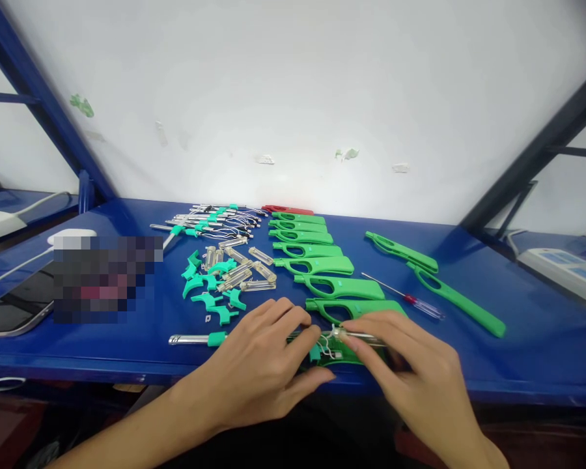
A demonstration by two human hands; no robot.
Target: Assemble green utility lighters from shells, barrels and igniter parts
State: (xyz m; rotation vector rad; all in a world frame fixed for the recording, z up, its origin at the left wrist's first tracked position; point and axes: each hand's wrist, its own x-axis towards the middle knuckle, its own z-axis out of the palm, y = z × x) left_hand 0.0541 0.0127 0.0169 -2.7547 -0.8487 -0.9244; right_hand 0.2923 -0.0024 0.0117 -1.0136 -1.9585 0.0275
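At the table's front edge, my left hand (pixel 268 361) is closed around a green lighter half shell (pixel 349 353). A metal lighter tube (pixel 190 340) with a teal collar sticks out on its left side. Thin white wires (pixel 326 344) and a teal trigger (pixel 315 353) show inside the shell, beside my left fingertips. My right hand (pixel 415 368) pinches a clear lighter fuel tank (pixel 340 333) between thumb and index finger, just over the shell's right part. The fingers partly cover the tank, and I cannot tell whether it sits in the shell.
Green half shells (pixel 332 265) form a row, with a red one (pixel 288 210) behind. Left of them lie clear tanks (pixel 258 285), teal triggers (pixel 200 284) and wired metal tubes (pixel 209 221). A screwdriver (pixel 410 299) and two green shells (pixel 461 303) lie right; a phone (pixel 17 299) lies left.
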